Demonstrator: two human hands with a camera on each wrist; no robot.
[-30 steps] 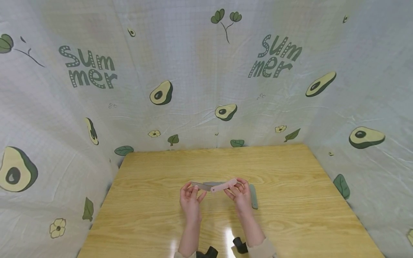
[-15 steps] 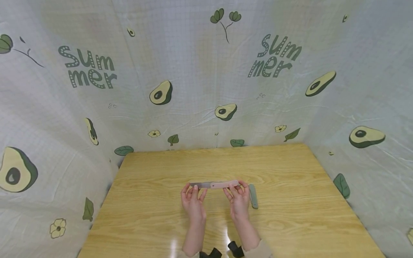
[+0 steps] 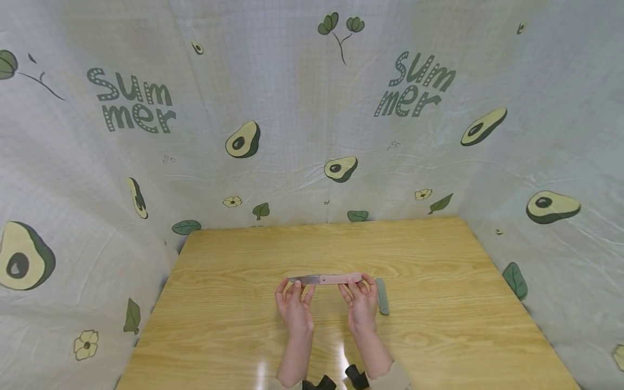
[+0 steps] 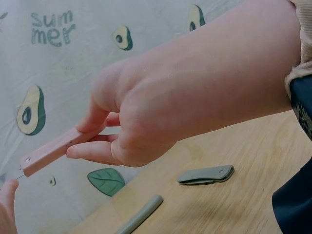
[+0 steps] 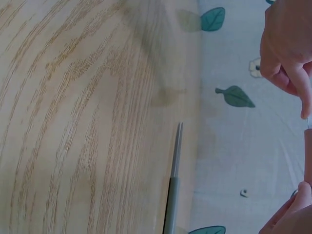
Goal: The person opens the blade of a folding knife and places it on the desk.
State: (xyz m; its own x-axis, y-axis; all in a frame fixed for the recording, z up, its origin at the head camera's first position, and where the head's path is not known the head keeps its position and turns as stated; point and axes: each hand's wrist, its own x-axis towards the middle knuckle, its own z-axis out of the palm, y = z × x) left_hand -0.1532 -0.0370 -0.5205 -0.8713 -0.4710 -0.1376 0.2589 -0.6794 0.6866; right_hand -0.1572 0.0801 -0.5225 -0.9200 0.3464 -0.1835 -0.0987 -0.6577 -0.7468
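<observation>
An opened folding knife with a pink handle [image 3: 336, 279] is held level above the table. My left hand [image 3: 294, 313] pinches its metal blade [image 3: 311, 280] near the tip, thumb in front. The far end of the handle is pinched by my right hand [image 3: 362, 310], as the left wrist view also shows. A green folding knife [image 3: 382, 297] lies folded on the table beside my right hand. Behind the pink one, a second green-handled knife [image 5: 172, 200] lies with its slim metal part out; in the head view it is mostly hidden.
The wooden table [image 3: 234, 325] is enclosed at the back and sides by a pale curtain [image 3: 287, 97] printed with avocados and leaves. Black devices [image 3: 358, 377] sit at both wrists.
The pink knife has gone from bent at the pivot to nearly straight, its handle now in line with the blade. Both hands shifted slightly; in the last half second they barely moved.
</observation>
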